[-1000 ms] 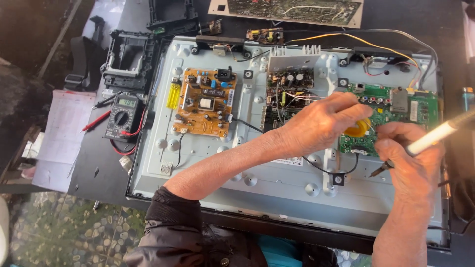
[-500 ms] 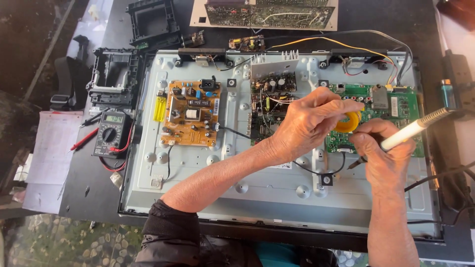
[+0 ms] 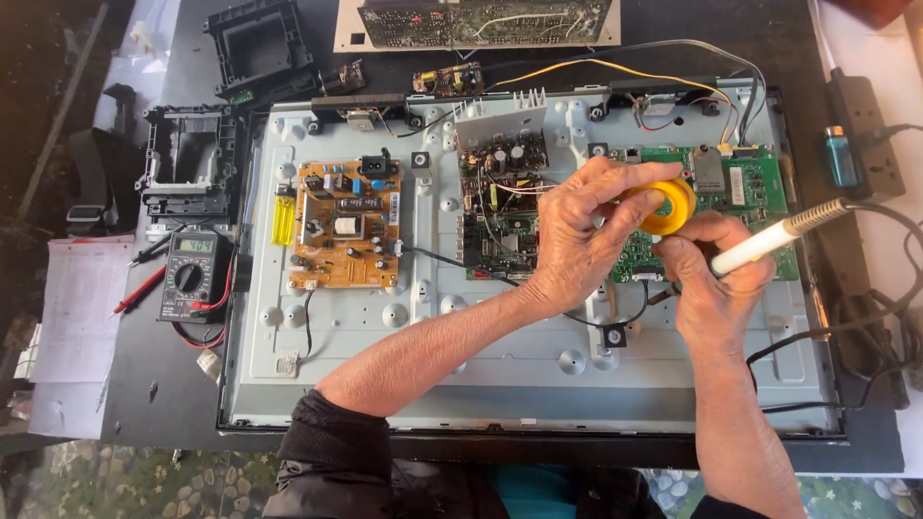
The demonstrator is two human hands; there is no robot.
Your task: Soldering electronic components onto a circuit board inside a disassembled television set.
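An opened flat-screen television back panel point(image 3: 500, 346) lies face down on a dark table. My left hand point(image 3: 586, 231) holds a small yellow spool point(image 3: 670, 207) above the green circuit board point(image 3: 750, 187) at the panel's right. My right hand point(image 3: 716, 288) grips a soldering iron point(image 3: 779, 238) with a white handle, its tip pointing down-left towards the green board, just under the spool. Both hands are close together, nearly touching.
An orange power board point(image 3: 341, 226) and a dark middle board point(image 3: 500, 207) sit on the panel. A multimeter point(image 3: 190, 274) with red and black leads lies left, by papers point(image 3: 72, 308). A power strip point(image 3: 865, 135) and cables lie right. Another circuit board point(image 3: 481, 21) is at the top.
The view has shifted, so the panel sits lower and more centred. My left hand has lifted the yellow spool slightly off the green board; my right hand stays beside it with the iron.
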